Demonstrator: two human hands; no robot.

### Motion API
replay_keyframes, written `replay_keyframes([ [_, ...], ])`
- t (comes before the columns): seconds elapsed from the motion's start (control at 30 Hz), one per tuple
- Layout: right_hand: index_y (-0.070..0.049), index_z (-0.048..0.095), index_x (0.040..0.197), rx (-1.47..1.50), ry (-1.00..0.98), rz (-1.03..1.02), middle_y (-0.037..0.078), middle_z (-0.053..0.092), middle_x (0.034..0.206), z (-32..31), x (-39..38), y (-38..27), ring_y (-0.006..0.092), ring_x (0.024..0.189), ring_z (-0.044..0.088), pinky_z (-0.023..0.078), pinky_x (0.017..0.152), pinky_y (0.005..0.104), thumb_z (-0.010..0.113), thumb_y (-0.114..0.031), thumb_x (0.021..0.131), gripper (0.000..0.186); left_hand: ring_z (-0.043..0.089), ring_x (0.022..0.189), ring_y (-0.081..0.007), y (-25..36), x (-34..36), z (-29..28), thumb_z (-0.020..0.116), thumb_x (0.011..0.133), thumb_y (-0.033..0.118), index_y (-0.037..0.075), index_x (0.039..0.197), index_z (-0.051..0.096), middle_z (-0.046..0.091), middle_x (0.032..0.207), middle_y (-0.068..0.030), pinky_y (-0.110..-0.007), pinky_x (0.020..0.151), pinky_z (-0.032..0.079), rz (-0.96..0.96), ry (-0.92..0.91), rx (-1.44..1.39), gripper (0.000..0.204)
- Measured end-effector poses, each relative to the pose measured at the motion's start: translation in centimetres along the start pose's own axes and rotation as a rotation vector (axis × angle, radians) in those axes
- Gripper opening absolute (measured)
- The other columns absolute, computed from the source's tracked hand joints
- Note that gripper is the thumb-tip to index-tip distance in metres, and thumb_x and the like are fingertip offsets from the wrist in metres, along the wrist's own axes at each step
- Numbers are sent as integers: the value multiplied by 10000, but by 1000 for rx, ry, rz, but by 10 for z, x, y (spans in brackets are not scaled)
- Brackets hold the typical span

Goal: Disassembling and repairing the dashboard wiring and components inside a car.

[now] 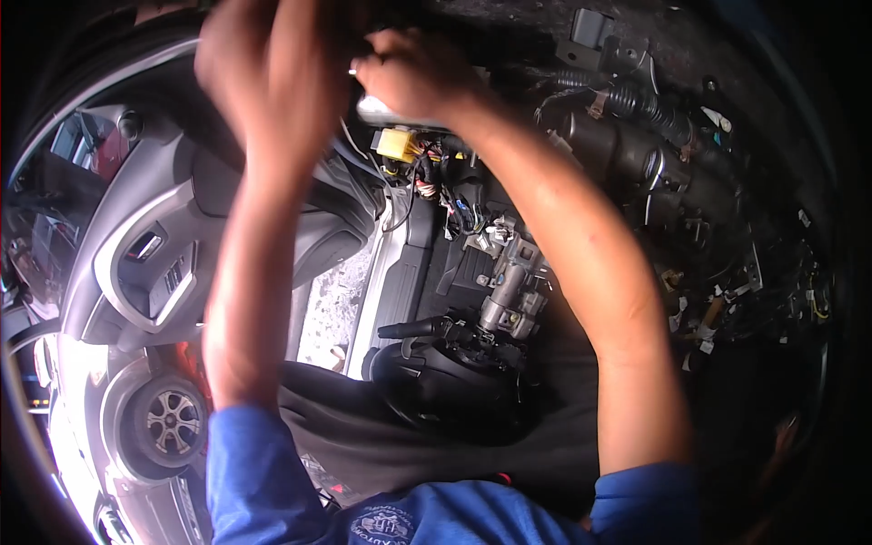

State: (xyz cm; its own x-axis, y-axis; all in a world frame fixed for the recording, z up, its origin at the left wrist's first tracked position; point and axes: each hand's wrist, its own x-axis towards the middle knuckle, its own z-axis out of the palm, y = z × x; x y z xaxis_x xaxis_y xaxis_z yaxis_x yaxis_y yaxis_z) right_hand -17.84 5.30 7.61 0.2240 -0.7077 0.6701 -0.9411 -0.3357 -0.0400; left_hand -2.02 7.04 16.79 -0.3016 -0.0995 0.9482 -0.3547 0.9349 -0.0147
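Observation:
My left hand [268, 77] is raised at the top edge, smeared by motion, with its fingertips out of frame or lost in shadow. My right hand [409, 71] is beside it, fingers curled at the top of a pale panel [381, 111]; what they grip is hidden. Just below sits a yellow connector [397, 143] on a bundle of wires [432, 174]. Further down, a metal steering column [513, 291] lies under my arms, with a black steering wheel [391, 381] at its lower end.
An open car door [163, 218] stands on the left, beside a sill [386, 282]. Another vehicle's wheel [173, 420] shows outside at lower left. Exposed dark ducting [627, 100], brackets and loose wiring [718, 309] fill the right.

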Motion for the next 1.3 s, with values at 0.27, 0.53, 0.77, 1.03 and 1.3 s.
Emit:
replay_keyframes([
  [0.27,-35,556,869,-70,526,-420,191,641,879,-10,0,7,380,734,653,531,652,488,648,-195,804,196,636,754,-195,-2,-21,5,495,853,-19,-36,892,638,633,803,-103,-273,647,503,198,128,125,149],
  [0.53,-16,664,743,54,55,-123,216,665,799,-4,4,17,397,755,648,510,709,495,574,-263,828,276,627,739,-229,-33,30,7,553,846,35,-18,889,619,620,779,-95,-311,587,460,415,-200,446,94],
  [0.77,-55,551,879,59,166,8,136,629,839,-16,-14,-10,360,711,647,530,643,452,672,-197,785,209,621,654,-220,28,-61,-5,473,836,-3,-44,920,659,658,818,-154,-289,598,488,24,80,-500,208],
  [1.03,-2,677,735,438,-146,273,233,674,853,-29,30,-2,410,850,658,519,758,494,578,-240,822,272,557,585,-143,6,84,57,450,829,32,-30,838,666,614,668,-76,-266,541,437,-184,18,-381,225],
  [1.3,-47,582,939,-82,-39,128,140,633,867,-16,-9,-20,313,753,669,543,648,425,772,-265,701,375,644,725,-227,35,-81,-14,525,838,-2,-18,775,684,669,803,-149,-330,680,520,101,-75,-295,172],
])
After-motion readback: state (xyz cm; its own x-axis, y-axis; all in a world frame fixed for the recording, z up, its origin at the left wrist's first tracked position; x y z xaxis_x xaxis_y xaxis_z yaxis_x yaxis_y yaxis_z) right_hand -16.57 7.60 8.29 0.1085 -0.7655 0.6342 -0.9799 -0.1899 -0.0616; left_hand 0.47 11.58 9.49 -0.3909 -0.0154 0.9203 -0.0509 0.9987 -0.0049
